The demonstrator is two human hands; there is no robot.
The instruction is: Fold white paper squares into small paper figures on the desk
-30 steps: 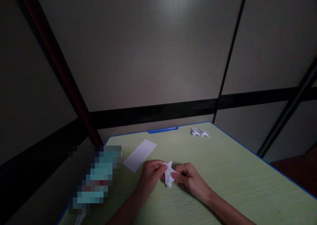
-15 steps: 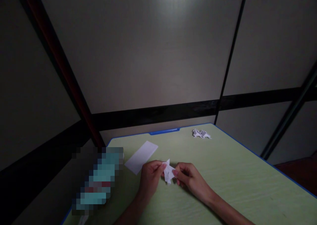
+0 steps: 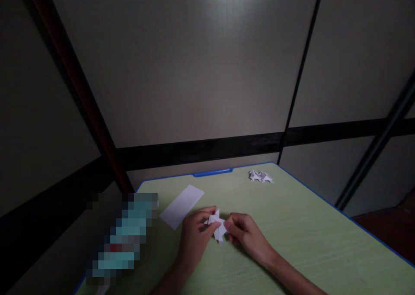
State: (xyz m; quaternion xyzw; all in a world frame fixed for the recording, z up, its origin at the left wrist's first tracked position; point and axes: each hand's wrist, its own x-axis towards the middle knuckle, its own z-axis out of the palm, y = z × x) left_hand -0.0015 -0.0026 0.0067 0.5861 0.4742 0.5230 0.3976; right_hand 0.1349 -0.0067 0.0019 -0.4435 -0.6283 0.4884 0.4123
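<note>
White folded paper [image 3: 221,233]: in both hands, low & near centre of view, just above the table [image 3: 308,226] or touching it, can't tell which; pointed flaps stick out top & bottom.
L hand [image 3: 194,232]: thumb laid across the paper's front, fingers round its upper L side & partly behind, so paper's gripped btwn them.
R hand [image 3: 248,232]: thumb & bent forefinger pinching the paper's R edge; other fingers curled under.
Folds: held pc looks well along, w/ several creases & points made; can't tell if more are due.
Flat sheet [image 3: 182,206]: white oblong, lying slantwise just beyond L hand; no shaping seen, so that one looks undone.
Small folded pcs: two, white w/ pointy bits, near the far R corner, L one [image 3: 255,175] right beside R one [image 3: 266,177]; both look finished, i.e. 2 done, 1 in hand.
Teal item [image 3: 129,230]: at table's L side, pixelated; can't tell if it's a container or what's in it. Pale strip [image 3: 103,288] at its near end, also unclear.
Table edge: blue trim, w/ blue handle [image 3: 213,172] mid far side.
Wall panels [image 3: 207,70]: grey, behind table, w/ black band [image 3: 201,151] across; reddish floor [image 3: 385,230] far R.
</note>
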